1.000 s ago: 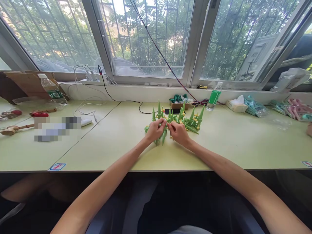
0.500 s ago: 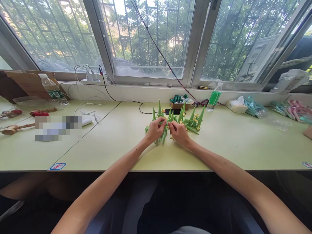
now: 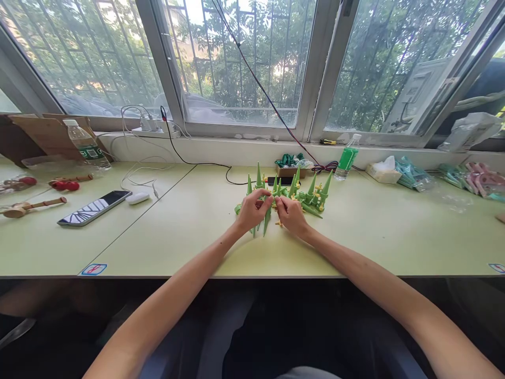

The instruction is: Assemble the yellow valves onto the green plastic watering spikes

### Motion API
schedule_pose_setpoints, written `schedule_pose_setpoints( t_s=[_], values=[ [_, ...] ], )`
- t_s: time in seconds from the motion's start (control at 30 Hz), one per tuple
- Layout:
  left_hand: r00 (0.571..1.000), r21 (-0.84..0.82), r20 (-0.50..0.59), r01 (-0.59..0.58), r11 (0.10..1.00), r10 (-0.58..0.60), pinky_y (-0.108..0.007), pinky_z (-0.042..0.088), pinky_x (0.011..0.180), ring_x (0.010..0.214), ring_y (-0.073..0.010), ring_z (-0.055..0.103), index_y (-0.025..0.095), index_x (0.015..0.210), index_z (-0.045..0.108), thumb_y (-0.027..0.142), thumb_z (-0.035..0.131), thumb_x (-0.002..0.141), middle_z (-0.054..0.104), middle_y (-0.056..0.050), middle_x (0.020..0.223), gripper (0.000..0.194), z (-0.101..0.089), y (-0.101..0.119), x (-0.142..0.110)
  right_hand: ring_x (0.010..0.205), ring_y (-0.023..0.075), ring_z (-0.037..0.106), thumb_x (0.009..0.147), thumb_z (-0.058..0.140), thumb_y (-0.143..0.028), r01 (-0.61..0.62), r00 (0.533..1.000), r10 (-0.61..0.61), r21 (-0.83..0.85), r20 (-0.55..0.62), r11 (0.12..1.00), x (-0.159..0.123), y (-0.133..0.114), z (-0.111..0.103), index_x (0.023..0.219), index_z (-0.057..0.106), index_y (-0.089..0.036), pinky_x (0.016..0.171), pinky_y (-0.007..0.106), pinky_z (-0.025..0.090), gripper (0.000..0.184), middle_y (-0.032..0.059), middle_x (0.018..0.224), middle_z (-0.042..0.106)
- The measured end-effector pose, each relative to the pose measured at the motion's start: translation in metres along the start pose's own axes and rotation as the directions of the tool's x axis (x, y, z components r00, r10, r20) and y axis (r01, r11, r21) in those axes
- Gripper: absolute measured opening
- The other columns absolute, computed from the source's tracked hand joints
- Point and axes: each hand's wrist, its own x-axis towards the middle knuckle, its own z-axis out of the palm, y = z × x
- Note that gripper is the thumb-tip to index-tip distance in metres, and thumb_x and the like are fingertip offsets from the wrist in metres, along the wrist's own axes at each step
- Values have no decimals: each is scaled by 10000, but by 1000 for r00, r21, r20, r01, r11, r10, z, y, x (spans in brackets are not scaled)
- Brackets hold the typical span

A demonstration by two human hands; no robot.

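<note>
My left hand (image 3: 254,211) and my right hand (image 3: 291,215) meet above the table, fingertips pinched close together. What lies between them is too small and covered to make out. Around and behind them is a cluster of green cone-shaped plant watering spikes (image 3: 325,190) with small yellow valve pieces. Several spikes stand point up, while others lie on their sides. Below my left hand a green spike (image 3: 266,223) points down towards the table. A small yellow piece (image 3: 279,223) shows beside my right hand.
Behind the spikes sit a small cardboard box (image 3: 291,172) and a black phone-like object (image 3: 276,181). A water bottle (image 3: 347,157) and a tissue box (image 3: 382,172) stand back right. On the left are a phone (image 3: 93,208), a white mouse (image 3: 137,198) and wooden toys (image 3: 33,207).
My fingertips have shifted slightly, with my right hand a little further right. Both hands stay pinched over the spikes.
</note>
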Motion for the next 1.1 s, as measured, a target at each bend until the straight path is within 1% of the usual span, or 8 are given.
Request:
schedule_pose_setpoints(
  t_s=[0.2,0.3,0.4,0.53,0.63,0.8,0.93,1.1],
  values=[
    [982,-155,-15,184,971,-189,-203,330,387,414,-52,469,198,963,539,574,543,914,606,11,758,379,0,0,2,508,123,382,1020,343,-461,0,994,0,-7,-108,1000,0,-6,-5,660,365,-227,545,269,294,430,-22,565,459],
    [965,-241,-8,251,937,-261,-210,283,357,359,-55,411,201,926,531,621,503,918,562,39,633,421,-1,0,5,508,121,379,1029,334,-479,-3,989,2,-7,-149,1000,0,-8,-7,674,366,-227,548,265,301,436,-24,574,459],
    [920,-301,124,392,869,-373,-226,227,324,296,-72,356,197,904,535,680,415,929,527,50,503,498,-2,2,6,507,120,343,1034,327,-489,15,987,-18,-23,-162,1000,-1,-8,-8,684,354,-229,550,265,292,436,-35,568,419],
    [845,-293,285,526,798,-452,-247,231,318,268,-78,358,193,779,495,732,368,915,586,5,489,570,-2,6,4,522,119,318,1036,334,-473,72,986,-78,-49,-146,996,-2,-7,-8,681,347,-227,562,266,278,432,-37,582,399],
    [822,-279,350,549,788,-450,-252,238,320,268,-77,363,190,709,473,740,361,911,613,-20,502,597,-2,7,3,526,118,334,1039,341,-457,99,986,-103,-39,-129,994,-2,-6,-7,689,369,-222,572,261,286,422,-37,585,411],
    [828,-327,345,547,771,-442,-244,269,316,283,-72,384,190,732,464,725,436,893,660,-37,580,559,-3,7,2,526,123,380,1034,319,-491,68,991,-68,-2,-118,998,-3,-7,-7,683,347,-228,571,259,309,440,-32,569,428],
    [845,-370,341,524,767,-413,-235,323,328,335,-77,446,185,842,505,688,520,873,675,-34,674,504,-4,6,2,511,132,406,1033,300,-503,22,995,-19,34,-95,999,-3,-7,-8,704,361,-235,558,261,318,429,-38,534,416],
    [885,-378,310,450,809,-348,-219,447,415,441,-60,509,189,1041,556,586,667,817,641,-8,810,470,-7,8,2,502,125,367,1023,291,-504,37,991,-37,-1,-132,999,-2,-3,-7,685,347,-233,549,269,298,437,-36,543,408]
  ],
)
